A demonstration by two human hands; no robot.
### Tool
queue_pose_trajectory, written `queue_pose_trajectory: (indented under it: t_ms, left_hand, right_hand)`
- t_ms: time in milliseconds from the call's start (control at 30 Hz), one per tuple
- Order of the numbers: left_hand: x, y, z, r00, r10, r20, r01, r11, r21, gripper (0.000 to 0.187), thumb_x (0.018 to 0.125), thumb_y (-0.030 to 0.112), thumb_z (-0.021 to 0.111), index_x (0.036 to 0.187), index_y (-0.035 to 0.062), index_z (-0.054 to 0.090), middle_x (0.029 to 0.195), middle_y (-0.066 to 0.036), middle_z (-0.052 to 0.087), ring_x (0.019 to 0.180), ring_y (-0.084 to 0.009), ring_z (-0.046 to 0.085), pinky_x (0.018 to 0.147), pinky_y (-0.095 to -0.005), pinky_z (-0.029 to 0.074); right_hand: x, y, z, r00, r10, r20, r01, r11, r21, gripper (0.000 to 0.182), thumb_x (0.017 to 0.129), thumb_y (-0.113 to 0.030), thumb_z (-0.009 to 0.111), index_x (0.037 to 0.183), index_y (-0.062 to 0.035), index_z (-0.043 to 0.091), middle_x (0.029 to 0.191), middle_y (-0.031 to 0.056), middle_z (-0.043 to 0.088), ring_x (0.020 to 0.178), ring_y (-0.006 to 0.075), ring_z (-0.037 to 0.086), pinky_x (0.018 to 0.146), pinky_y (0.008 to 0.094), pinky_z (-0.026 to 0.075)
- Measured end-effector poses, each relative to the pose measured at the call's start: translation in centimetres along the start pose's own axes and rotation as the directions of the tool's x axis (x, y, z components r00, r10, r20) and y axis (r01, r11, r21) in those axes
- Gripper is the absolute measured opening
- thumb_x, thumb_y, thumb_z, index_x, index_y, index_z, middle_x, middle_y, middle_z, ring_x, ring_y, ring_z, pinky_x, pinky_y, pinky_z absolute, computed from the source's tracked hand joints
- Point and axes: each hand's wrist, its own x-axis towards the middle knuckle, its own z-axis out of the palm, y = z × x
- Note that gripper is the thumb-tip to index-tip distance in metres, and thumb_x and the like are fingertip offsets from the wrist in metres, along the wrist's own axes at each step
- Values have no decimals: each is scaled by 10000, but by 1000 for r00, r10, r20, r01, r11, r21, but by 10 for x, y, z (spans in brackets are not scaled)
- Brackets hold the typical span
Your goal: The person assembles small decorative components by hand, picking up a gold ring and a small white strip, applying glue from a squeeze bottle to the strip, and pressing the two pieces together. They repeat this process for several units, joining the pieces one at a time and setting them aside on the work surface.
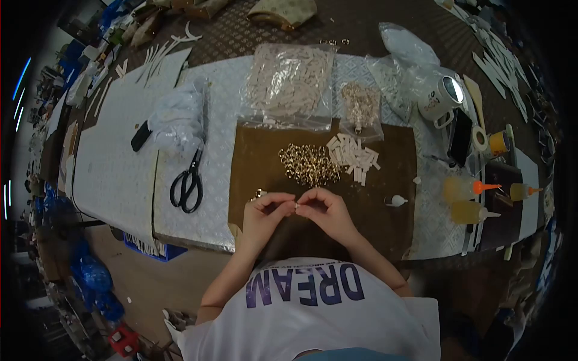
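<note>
Scissors (187, 183) lie left of the hands, the left hand (265, 212) and right hand (324, 209) together pinching a small white strip (296, 205), with gold rings (309, 163) and more strips (354, 155) heaped just beyond, glue bottles (469, 198) far right.

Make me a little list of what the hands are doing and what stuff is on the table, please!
left hand: left hand pinches a small pale piece at the fingertips
right hand: right hand meets it, pinching the same piece
work mat: brown mat under the hands
nearest pile: gold rings heaped on the mat
beside it: white strips in a loose pile
left of mat: black scissors, shut
right side: glue bottles and a white mug
behind: clear bags of parts
</note>
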Motion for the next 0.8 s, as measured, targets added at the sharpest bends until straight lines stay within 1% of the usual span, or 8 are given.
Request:
queue_pose_trajectory:
  t_ms: [67, 133, 200, 300, 400, 633, 733, 800]
  left_hand:
    - [-3, 1, 3, 999, 37, -23, -35, 998, 52, 139, 822, -9, 636, 959, -17, 658, 848, -44, 659, 735, -77, 597, 680, -193, 484]
    - [-6, -3, 5, 999, 21, -46, -20, 1000, 23, 147, 828, -8, 631, 974, -16, 653, 850, -46, 660, 749, -81, 603, 683, -197, 488]
    - [-6, -4, 4, 999, 4, -48, -3, 1000, 5, 155, 831, -5, 630, 984, -14, 651, 857, -51, 662, 763, -88, 611, 687, -203, 492]
    - [-8, -1, 1, 996, -84, 11, 85, 984, -159, 170, 831, 1, 633, 1000, -14, 647, 867, -61, 664, 784, -99, 621, 696, -208, 499]
    - [-9, 0, -2, 996, -82, 47, 88, 983, -163, 181, 829, 1, 635, 1009, -18, 645, 873, -71, 664, 787, -108, 626, 705, -213, 507]
    - [-13, -1, -5, 1000, -26, 8, 26, 993, -116, 181, 807, -15, 651, 987, -28, 651, 855, -77, 668, 783, -114, 628, 714, -218, 507]
    - [-13, -1, -2, 999, -34, -12, 32, 992, -120, 178, 798, -17, 660, 976, -29, 653, 847, -82, 668, 773, -117, 629, 714, -221, 508]
    - [-12, -4, -4, 998, -63, -5, 61, 986, -155, 179, 796, -15, 662, 974, -28, 650, 847, -87, 667, 765, -124, 632, 713, -228, 512]
  right_hand:
    - [-2, -1, -1, 999, 37, -10, -38, 997, -65, 122, 829, -67, 660, 900, 8, 596, 830, 19, 630, 764, 64, 578, 677, 194, 467]
    - [-1, 0, -2, 999, 37, -17, -39, 984, -176, 113, 820, -71, 671, 878, 2, 606, 814, 9, 626, 745, 51, 568, 662, 189, 460]
    - [-1, -1, -1, 997, 67, -21, -70, 982, -174, 106, 815, -73, 677, 862, -3, 612, 796, -2, 621, 718, 34, 551, 636, 181, 445]
    - [-1, 3, -2, 996, 87, -14, -88, 987, -134, 100, 813, -72, 677, 857, -6, 616, 778, -13, 615, 684, 17, 526, 602, 172, 422]
    - [-1, 7, -2, 998, 60, 3, -60, 993, -98, 91, 815, -65, 674, 858, -8, 617, 771, -14, 614, 669, 11, 515, 582, 170, 411]
    - [-1, 7, -2, 998, -25, 49, 29, 996, -81, 78, 817, -44, 666, 866, -3, 620, 774, -1, 628, 697, 35, 551, 611, 179, 439]
    - [-6, 1, -1, 1000, 23, 12, -22, 998, -53, 84, 818, -39, 662, 887, -7, 625, 837, 26, 635, 764, 47, 571, 645, 183, 453]
    - [-14, -5, 2, 981, -137, -135, 115, 980, -163, 89, 826, -10, 638, 906, -7, 601, 868, 32, 605, 754, 51, 553, 633, 182, 441]
